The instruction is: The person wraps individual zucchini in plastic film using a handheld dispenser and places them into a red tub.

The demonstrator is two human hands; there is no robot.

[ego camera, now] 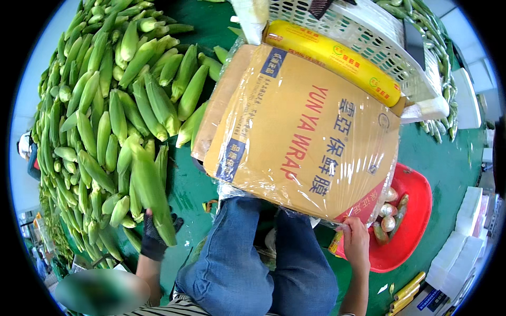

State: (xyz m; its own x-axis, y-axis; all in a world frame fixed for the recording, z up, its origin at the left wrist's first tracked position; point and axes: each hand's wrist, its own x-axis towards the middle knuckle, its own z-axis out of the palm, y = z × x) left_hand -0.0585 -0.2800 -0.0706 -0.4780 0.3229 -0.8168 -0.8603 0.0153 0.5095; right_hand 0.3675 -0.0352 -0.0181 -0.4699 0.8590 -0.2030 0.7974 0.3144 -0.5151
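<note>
My left hand point(153, 240), in a dark glove with a bare fingertip showing, grips an ear of corn in its green husk point(149, 183) at the left, beside the corn heap. My right hand point(354, 241) is bare. Its thumb and fingers pinch clear plastic film point(340, 224) at the near right corner of a flat cardboard sheet point(269, 130). The film covers the cardboard, which bears printed writing and lies just beyond my knees. Along its far edge rests a yellow printed roll point(332, 61).
A large heap of husked-on corn point(91, 134) fills the left. A white perforated plastic basket point(379, 39) stands behind the roll. At the right, a red tub point(415, 221) holds several wrapped items. White foam boxes point(468, 229) and yellow rolls point(409, 290) are farther right.
</note>
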